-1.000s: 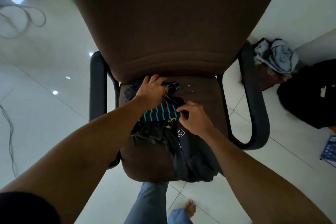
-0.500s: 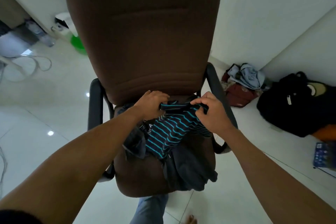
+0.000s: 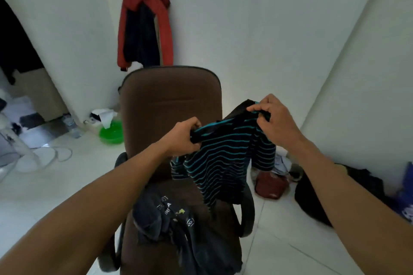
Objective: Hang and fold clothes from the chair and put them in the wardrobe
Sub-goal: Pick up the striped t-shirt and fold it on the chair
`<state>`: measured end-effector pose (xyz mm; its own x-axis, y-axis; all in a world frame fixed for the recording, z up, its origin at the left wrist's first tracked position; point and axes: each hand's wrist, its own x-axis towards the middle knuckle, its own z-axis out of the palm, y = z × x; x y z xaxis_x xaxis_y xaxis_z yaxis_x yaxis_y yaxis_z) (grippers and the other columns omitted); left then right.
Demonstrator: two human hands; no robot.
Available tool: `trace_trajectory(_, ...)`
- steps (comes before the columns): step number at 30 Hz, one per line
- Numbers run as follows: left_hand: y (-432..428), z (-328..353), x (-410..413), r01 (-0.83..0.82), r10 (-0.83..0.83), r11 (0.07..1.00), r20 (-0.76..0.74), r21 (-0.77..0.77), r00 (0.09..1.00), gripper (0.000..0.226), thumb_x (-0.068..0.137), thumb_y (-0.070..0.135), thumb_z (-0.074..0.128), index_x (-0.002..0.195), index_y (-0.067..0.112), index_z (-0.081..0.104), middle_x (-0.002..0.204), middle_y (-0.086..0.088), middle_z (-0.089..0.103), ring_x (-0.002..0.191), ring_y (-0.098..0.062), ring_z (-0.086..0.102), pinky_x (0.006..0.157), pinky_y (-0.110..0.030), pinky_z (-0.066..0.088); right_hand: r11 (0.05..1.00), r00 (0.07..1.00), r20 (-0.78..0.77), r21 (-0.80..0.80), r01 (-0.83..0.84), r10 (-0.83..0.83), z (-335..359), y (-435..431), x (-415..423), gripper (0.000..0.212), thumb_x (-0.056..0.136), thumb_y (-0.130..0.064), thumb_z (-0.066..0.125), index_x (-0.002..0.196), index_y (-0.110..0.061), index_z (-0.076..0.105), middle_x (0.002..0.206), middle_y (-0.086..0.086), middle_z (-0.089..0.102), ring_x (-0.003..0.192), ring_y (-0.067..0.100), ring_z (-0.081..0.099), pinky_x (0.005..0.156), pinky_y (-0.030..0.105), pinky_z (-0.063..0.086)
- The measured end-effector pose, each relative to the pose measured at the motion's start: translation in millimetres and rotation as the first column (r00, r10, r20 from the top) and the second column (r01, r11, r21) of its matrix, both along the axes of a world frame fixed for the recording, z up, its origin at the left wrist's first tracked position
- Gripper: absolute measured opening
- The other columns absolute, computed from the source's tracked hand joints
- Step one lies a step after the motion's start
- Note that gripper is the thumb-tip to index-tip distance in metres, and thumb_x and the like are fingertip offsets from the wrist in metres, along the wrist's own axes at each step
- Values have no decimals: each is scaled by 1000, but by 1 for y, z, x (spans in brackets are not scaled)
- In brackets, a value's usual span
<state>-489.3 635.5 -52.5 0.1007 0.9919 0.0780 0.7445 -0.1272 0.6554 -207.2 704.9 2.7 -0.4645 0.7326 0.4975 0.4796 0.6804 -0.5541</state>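
Both bare forearms reach forward, raised to about the same height. The left hand (image 3: 184, 138) is clenched in a fist around gathered cloth. The right hand (image 3: 271, 118) seemingly pinches the cloth between curled fingers and thumb.

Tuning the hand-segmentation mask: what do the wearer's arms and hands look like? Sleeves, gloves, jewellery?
Left hand and right hand are bare: no gloves, rings or watch visible. Both forearms are bare too, with no sleeve in view.

Illumination is dim, even and cool-toned. The floor (image 3: 89, 174) shows its brightest patch at far left. Wide-angle distortion curves each wall (image 3: 257, 29) toward the edges. The red jacket (image 3: 145, 27) is slightly blurred; the dark garment (image 3: 178, 225) on the chair (image 3: 169, 100) loses detail.
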Motion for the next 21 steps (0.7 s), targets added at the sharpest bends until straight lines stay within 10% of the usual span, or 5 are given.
trace_trajectory(7,-32,163,11,-71,122,967,-201,245,972,54,73,28,86,100,25,40,96,4,61,90,-19,61,75,-37,51,983,997,21,174,66,-70,131,-19,50,46,86,18,51,72,-21,72,94,-7,47,86,11,53,77,7,39)
trace_trajectory(21,-90,340,63,54,76,889,-261,455,962,60,84,18,77,117,39,32,108,6,63,98,-14,63,83,-29,57,942,991,-47,308,135,-126,290,-69,110,37,96,4,50,89,-22,75,109,-3,63,103,18,60,102,33,46)
